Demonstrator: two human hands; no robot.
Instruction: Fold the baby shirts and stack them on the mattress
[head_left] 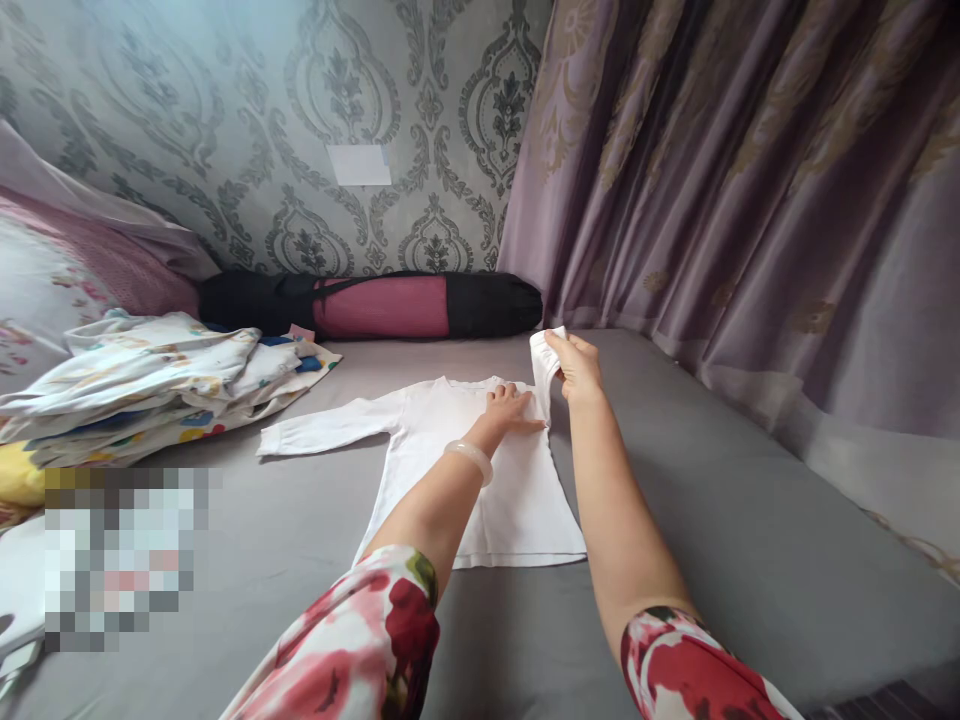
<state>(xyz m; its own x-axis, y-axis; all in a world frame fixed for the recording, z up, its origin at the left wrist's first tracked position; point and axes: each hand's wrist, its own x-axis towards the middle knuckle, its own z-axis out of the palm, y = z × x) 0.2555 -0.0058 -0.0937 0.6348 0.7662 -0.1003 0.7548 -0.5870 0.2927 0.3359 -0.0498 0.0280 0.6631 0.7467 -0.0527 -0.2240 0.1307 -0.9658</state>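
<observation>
A white long-sleeved shirt (487,500) lies spread on the grey bed sheet (697,480), its neckline away from me and its hem toward me. One sleeve stretches out flat to the left. My left hand (513,408), above a pale bangle, rests flat with fingers spread on the upper right of the shirt. My right hand (579,366) pinches the cuff of the other sleeve (544,352) and holds it up off the bed, beside the right shoulder. The lower part of that sleeve is partly hidden by my hands.
Folded patterned cloths (157,385) are piled at the left, by a floral pillow (45,260). A long black and pink rolled bag (382,305) lies along the wallpapered wall. Purple curtains (675,180) hang at the right. A blurred patch covers something at the lower left.
</observation>
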